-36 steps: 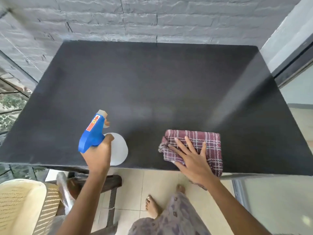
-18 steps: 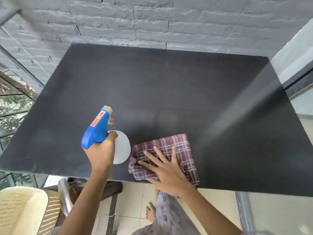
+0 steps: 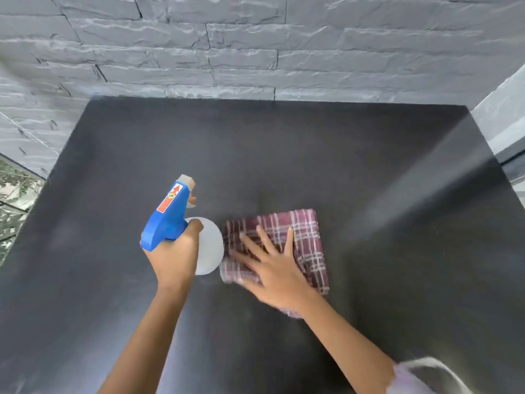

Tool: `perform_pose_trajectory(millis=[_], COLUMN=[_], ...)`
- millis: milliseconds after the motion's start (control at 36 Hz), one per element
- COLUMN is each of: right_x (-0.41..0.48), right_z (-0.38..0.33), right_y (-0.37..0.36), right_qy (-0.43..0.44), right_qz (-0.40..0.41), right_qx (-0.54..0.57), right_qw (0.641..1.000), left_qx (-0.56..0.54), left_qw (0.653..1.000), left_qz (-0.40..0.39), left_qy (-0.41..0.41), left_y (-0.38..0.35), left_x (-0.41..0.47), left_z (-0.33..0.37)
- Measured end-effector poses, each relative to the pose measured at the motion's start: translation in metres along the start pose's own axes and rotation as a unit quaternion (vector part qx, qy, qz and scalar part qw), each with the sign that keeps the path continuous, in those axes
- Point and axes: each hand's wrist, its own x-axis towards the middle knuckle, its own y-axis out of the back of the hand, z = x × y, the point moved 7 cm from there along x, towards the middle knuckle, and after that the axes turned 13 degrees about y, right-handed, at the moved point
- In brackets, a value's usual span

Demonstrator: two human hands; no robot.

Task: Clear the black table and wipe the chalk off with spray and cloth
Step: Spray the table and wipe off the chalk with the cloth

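Observation:
The black table [image 3: 284, 155] fills most of the head view, with faint greyish smears on its surface. My left hand [image 3: 174, 257] is shut on a spray bottle [image 3: 170, 214] with a blue trigger head and a white body, held upright above the table's middle, nozzle pointing away from me. Just to its right lies a folded maroon plaid cloth [image 3: 301, 237] flat on the table. My right hand [image 3: 272, 265] presses on the cloth with fingers spread, and is slightly blurred.
A grey stone-brick wall [image 3: 255, 46] runs along the table's far edge. A grey wall corner and dark frame [image 3: 508, 137] stand at the right. Glass with greenery behind it [image 3: 14, 200] shows at the left.
My right hand slid the cloth left, toward the bottle, then farther onto the table. The camera moved forward over the table, so the near edge, floor and chair left the view.

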Motion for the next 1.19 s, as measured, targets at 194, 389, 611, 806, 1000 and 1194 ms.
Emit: perform_pose_trajectory(millis=[194, 389, 611, 806, 1000, 1194], right_x=[-0.042, 0.066, 0.162, 0.098, 0.191, 0.319], right_z=[0.096, 0.255, 0.144, 0.164, 0.285, 0.184], right_y=[0.009, 0.052, 0.041, 0.034, 0.067, 0.065], right_qy=[-0.065, -0.321, -0.055, -0.028, -0.265, -0.069], right_qz=[-0.012, 0.027, 0.014, 0.01, 0.033, 0.007], right_qx=[-0.021, 0.035, -0.002, -0.007, 0.033, 0.026], right_qw=[0.998, 0.946, 0.998, 1.0, 0.963, 0.997], left_qx=[-0.011, -0.017, -0.007, 0.004, -0.022, -0.031], left_qw=[0.999, 0.998, 0.998, 0.998, 0.994, 0.992], left_qz=[0.015, 0.037, 0.039, 0.051, 0.09, 0.123], left_qy=[0.036, 0.045, 0.042, 0.044, 0.052, 0.03], left_y=[-0.022, -0.026, -0.043, -0.04, -0.028, -0.008], left_x=[0.057, 0.101, 0.129, 0.151, 0.17, 0.181], left_z=[0.005, 0.007, 0.012, 0.014, 0.015, 0.01])
